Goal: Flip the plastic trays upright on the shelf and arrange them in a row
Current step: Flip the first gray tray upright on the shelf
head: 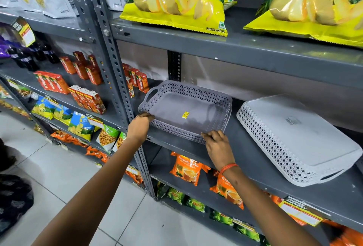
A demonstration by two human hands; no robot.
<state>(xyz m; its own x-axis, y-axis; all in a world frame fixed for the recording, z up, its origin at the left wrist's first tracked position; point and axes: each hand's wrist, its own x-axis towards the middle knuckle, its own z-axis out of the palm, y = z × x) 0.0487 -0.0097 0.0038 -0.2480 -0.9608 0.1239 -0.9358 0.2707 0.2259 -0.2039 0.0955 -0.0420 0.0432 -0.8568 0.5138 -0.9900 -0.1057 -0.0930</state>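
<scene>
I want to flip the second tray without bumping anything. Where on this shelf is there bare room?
Bare shelf shows between the grey tray and the upside-down white tray, and along the front edge before the white tray. Left of the grey tray it is crowded: the upright post and red juice cartons stand close.

The upright tray [186,112] is grey with a lilac tinge, its walls pierced in a diamond lattice, and a small yellow sticker [184,115] sits on its floor; the overturned tray [298,139] is paler, near white (same lattice on its sides); the shelf [245,159] is dark grey. The crisp bags [176,2] above are yellow, green and blue with pale golden slices; the tea packets [186,169] below are orange; a wristband [227,167] is orange too.
</scene>
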